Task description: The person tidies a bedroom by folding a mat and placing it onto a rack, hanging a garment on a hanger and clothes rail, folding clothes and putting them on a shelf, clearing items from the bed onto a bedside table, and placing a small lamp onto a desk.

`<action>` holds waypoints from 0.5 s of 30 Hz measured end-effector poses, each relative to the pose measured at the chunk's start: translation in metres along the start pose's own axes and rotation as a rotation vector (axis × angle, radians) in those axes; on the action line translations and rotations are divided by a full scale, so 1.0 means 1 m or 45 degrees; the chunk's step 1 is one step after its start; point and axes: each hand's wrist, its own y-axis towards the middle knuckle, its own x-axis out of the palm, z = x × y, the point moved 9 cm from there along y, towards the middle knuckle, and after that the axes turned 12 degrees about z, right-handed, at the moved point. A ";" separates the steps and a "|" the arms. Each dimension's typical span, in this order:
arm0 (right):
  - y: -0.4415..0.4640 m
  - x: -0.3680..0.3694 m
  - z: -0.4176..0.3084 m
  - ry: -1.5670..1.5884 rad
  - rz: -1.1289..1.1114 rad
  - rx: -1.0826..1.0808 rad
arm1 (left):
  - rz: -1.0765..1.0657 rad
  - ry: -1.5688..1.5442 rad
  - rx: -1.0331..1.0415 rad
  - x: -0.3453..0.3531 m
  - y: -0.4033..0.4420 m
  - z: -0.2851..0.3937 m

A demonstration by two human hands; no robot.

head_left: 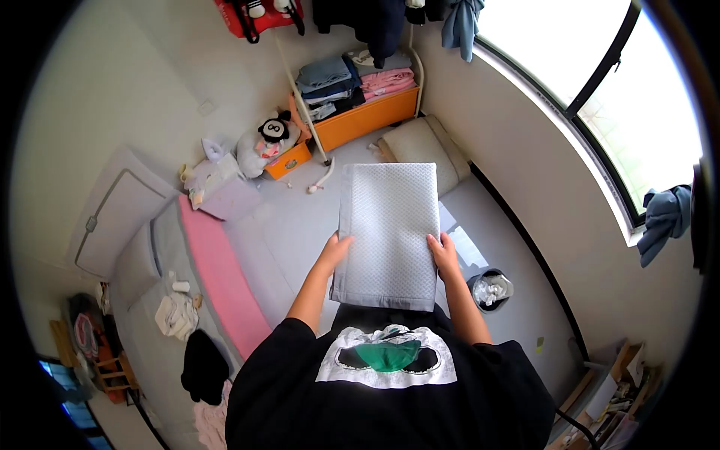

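Observation:
A folded, pale grey mesh-textured cloth mat [388,232] with a bound edge is held up in front of my body. My left hand [337,250] grips its left edge, with the thumb on the front face and the fingers mostly behind. On the opposite edge, my right hand [443,253] holds it in the same way, thumb in front. The mat hangs nearly flat between both hands, its lower edge close to my black shirt [300,382]. What lies behind it is hidden.
A bed [172,262] with a pink strip and loose clothes stands on the left. Ahead are a clothes rack with an orange bin [367,120] and a beige folded cushion [427,154]. A lined trash bin [491,291] stands on the floor at right, below the window [600,90].

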 end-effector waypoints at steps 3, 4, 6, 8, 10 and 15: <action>0.066 0.019 -0.006 0.002 0.064 -0.074 | -0.034 0.036 -0.023 0.017 0.061 0.040; 0.086 0.025 -0.011 0.001 0.100 -0.096 | -0.060 0.069 -0.022 0.024 0.090 0.051; 0.128 0.033 -0.018 0.068 0.186 -0.056 | -0.102 0.206 0.131 0.044 0.149 0.076; 0.162 0.040 -0.025 0.132 0.283 -0.009 | -0.186 0.244 0.111 0.066 0.205 0.100; 0.194 0.042 -0.037 0.164 0.404 -0.026 | -0.276 0.290 0.099 0.094 0.255 0.132; 0.256 0.040 -0.049 0.181 0.740 -0.083 | -0.504 0.639 0.095 0.175 0.356 0.204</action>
